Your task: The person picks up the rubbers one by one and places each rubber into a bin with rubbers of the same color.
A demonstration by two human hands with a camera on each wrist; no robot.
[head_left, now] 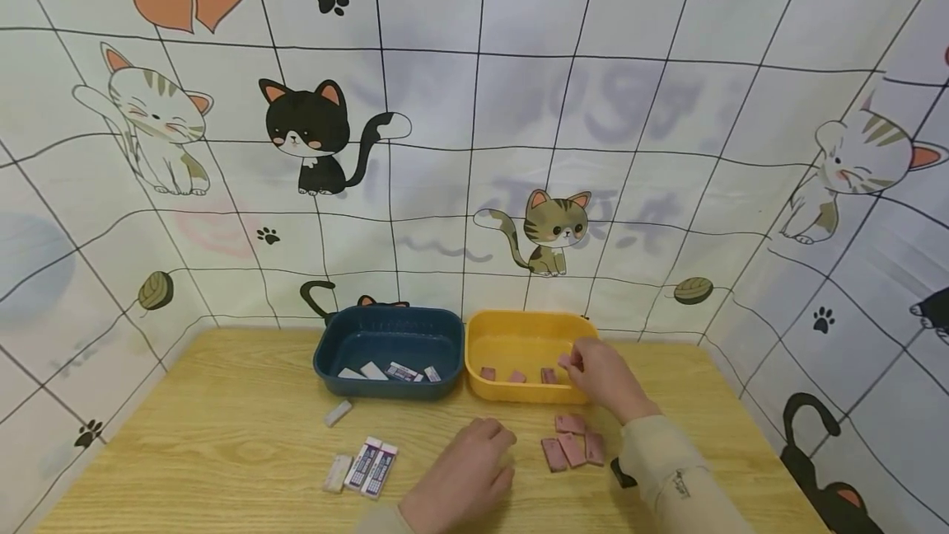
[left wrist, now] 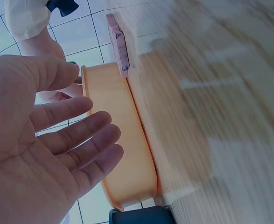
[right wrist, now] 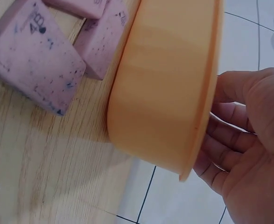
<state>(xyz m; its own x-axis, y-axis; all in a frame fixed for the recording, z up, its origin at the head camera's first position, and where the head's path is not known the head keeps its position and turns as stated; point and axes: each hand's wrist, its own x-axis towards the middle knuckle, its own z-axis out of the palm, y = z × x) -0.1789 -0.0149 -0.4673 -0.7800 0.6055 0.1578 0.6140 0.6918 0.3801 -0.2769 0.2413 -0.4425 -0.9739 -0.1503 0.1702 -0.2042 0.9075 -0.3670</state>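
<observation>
Over the right front of the yellow bin [head_left: 485, 390], my right hand [head_left: 606, 377] pinches a pink eraser [head_left: 564, 361] between thumb and fingers. In the right wrist view the bin's wall hides those fingertips. Several pink erasers [head_left: 516, 377] lie inside the bin. On the table in front of it is a loose group of pink erasers [head_left: 572, 448], one marked 4B [right wrist: 38, 56] in the right wrist view. My left hand [head_left: 463, 472] hovers left of this group, holding nothing. Its fingers [left wrist: 87, 147] are relaxed and spread in the left wrist view.
A dark blue bin [head_left: 389, 390] with several white erasers [head_left: 403, 372] stands against the yellow bin's left side. Before it on the wooden table lie a small white eraser [head_left: 338, 413], another white eraser [head_left: 337, 474] and two sleeved erasers [head_left: 372, 466]. Cat-patterned sheeting surrounds the table.
</observation>
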